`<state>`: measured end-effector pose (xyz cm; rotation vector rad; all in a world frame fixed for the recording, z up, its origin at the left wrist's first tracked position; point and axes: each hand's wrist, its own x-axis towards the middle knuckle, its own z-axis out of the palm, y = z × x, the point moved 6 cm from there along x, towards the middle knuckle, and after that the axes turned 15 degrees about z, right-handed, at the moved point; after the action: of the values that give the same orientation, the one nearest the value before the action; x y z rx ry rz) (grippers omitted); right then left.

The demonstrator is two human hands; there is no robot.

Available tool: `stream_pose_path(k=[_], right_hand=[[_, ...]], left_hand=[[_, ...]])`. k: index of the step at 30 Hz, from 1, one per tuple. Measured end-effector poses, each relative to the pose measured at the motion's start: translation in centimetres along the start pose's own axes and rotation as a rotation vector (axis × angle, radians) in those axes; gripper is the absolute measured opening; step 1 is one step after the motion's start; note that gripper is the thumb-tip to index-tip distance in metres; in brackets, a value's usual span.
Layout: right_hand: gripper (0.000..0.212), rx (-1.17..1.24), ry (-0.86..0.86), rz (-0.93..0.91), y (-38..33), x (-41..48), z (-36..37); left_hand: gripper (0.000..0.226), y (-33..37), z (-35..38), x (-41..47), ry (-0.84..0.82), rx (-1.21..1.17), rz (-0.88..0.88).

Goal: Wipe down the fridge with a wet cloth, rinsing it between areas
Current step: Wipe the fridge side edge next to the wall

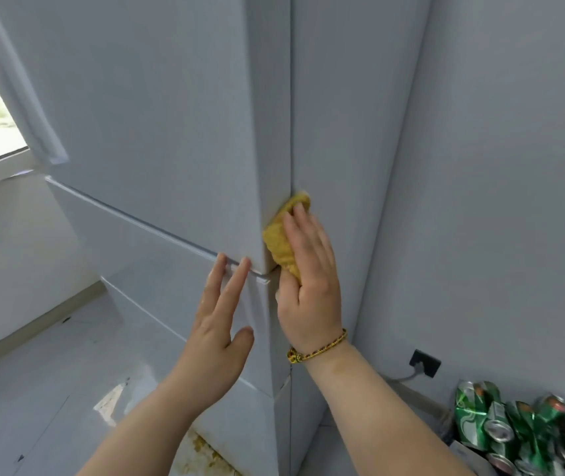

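Pressing the yellow cloth [279, 235] against the right front corner of the fridge [157, 115], at the seam between two doors, with the right hand [308, 280] lying flat over it, fingers straight and close together. Resting the left hand [217, 338] on the fridge front just beside that corner, fingers straight and spread, gripping nothing, tips touching the seam. Seeing crushed green cans [501, 420] low to the right of the fridge.

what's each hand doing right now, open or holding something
Left hand: open, straight fingers touching the fridge front.
Right hand: open, flat, pressing the yellow cloth against the fridge side.
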<state>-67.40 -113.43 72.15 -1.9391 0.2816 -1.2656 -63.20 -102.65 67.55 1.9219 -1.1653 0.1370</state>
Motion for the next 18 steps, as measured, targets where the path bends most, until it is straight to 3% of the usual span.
stream_pose_path(k=[5,8,11,18], right_hand=[[0.042,-0.031,0.001,-0.043,0.0,-1.7,1.5],[0.06,-0.047,-0.155,0.186,4.8,-6.7,2.4],[0.063,-0.038,-0.257,0.393,7.2,-7.7,2.1],[0.069,-0.028,-0.127,0.181,3.9,-5.8,2.5]], left_hand=[[0.092,0.0,0.2,0.1,-0.036,-0.001,-0.01],[0.093,-0.1,0.2,0.1,-0.04,0.002,-0.036],[0.092,-0.1,0.0,0.2,-0.039,0.002,-0.038],[0.087,-0.2,0.1,0.0,-0.038,0.006,0.015]])
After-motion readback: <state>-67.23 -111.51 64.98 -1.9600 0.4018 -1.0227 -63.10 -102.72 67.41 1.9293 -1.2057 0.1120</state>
